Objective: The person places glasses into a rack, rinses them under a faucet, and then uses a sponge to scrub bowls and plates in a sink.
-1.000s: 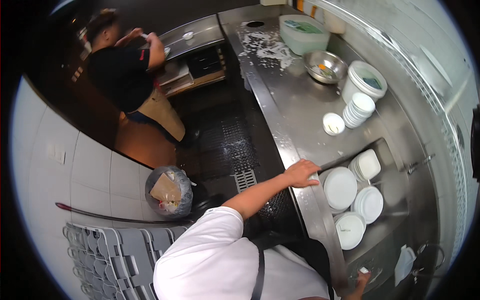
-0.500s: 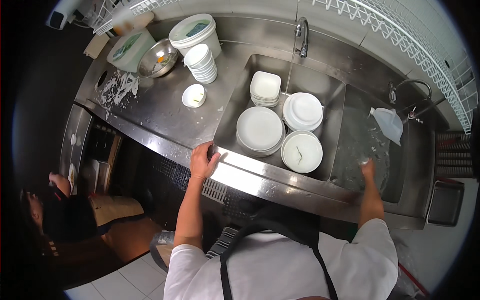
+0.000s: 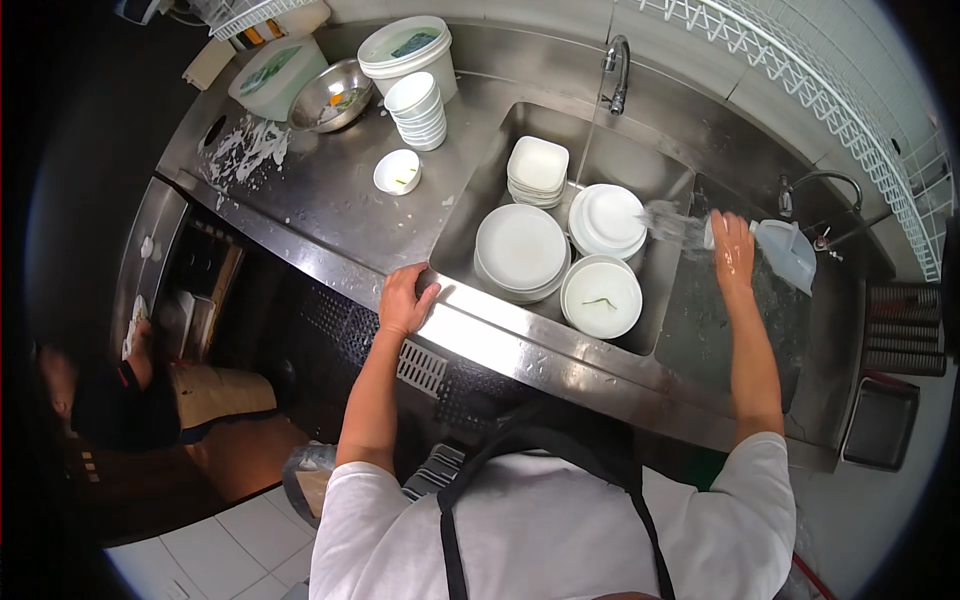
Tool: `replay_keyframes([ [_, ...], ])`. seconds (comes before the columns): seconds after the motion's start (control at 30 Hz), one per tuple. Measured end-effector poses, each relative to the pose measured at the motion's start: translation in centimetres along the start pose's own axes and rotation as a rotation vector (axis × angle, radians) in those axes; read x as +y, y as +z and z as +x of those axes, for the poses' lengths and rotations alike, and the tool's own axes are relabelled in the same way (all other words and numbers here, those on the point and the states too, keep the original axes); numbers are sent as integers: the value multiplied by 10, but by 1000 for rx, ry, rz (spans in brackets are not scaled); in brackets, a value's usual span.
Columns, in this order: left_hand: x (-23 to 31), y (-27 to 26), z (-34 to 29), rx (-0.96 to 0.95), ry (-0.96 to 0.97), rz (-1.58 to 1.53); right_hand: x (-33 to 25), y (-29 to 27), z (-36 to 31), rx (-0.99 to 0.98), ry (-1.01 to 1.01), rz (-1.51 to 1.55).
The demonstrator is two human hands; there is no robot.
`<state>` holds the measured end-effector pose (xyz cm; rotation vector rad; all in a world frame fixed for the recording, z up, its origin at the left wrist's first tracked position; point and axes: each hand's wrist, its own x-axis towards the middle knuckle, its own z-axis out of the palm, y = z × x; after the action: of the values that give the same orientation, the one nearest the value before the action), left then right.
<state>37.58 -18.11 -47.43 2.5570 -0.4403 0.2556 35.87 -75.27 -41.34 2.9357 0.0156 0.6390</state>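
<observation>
Beneath a white wire rack (image 3: 800, 90) on a tiled wall, a long steel counter (image 3: 340, 225) with two sunken basins. At the far left, in dimness, a co-worker (image 3: 110, 400) in black with a tan apron.

Rests the left hand (image 3: 405, 300) palm down on the counter's front edge, just beside the left basin (image 3: 635, 150), thumb apart from the fingers. Holds in the right hand (image 3: 733, 250), over the right basin (image 3: 815, 350), a small white object (image 3: 709, 233), fingers clamped on it; cannot tell its exact kind, mostly hidden. Leftward from it, a spray of water (image 3: 675, 225), reaching toward a stack of round plates (image 3: 614, 215).

In the left basin too, square dishes (image 3: 537, 165), large plates (image 3: 520, 247) and a round dish (image 3: 602, 297) with a green strip inside. Behind, a tap (image 3: 620, 75) with a thin stream. Just right of the right hand, a translucent jug (image 3: 787, 255), tilted. Farther left on the counter, stacked white bowls (image 3: 415, 105), a single bowl (image 3: 398, 172), a white bucket (image 3: 405, 50) and a steel bowl (image 3: 333, 97).
</observation>
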Motion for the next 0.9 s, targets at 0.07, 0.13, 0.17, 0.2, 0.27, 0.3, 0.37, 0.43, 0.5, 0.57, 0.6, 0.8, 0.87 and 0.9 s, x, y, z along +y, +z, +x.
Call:
replay_keyframes([
  [0.07,0,0,0,-3,-9,0,2,-15,12,79,-95,-75],
  [0.13,-1,-4,-4,0,-36,5,0,-31,18,-13,165,103],
  [0.17,-3,-7,-6,-1,-49,16,10,-16,10,-8,252,161],
  [0.2,-1,-8,-5,-3,-56,19,31,1,-8,-3,344,210],
  [0.27,3,-6,-3,7,-66,9,82,47,-65,-73,464,233],
  [0.3,0,-12,-9,11,-88,25,86,62,-86,-241,594,246],
  [0.37,4,-2,1,12,-75,-6,146,98,-173,-213,642,157],
  [0.43,0,-2,0,11,-80,-17,166,110,-234,-247,658,196],
  [0.5,4,-1,1,14,-69,-32,160,119,-258,-399,856,269],
  [0.57,6,-4,-3,45,-82,-23,132,131,-260,-429,1005,356],
  [0.6,7,-6,-3,21,-81,-17,118,137,-257,-380,1040,422],
  [0.8,2,0,-3,-31,-90,11,57,104,-120,-10,580,691],
  [0.87,1,-5,-8,-24,-112,23,20,60,-54,29,199,479],
  [0.9,2,-5,-7,-28,-116,19,4,38,-28,40,-10,310],
])
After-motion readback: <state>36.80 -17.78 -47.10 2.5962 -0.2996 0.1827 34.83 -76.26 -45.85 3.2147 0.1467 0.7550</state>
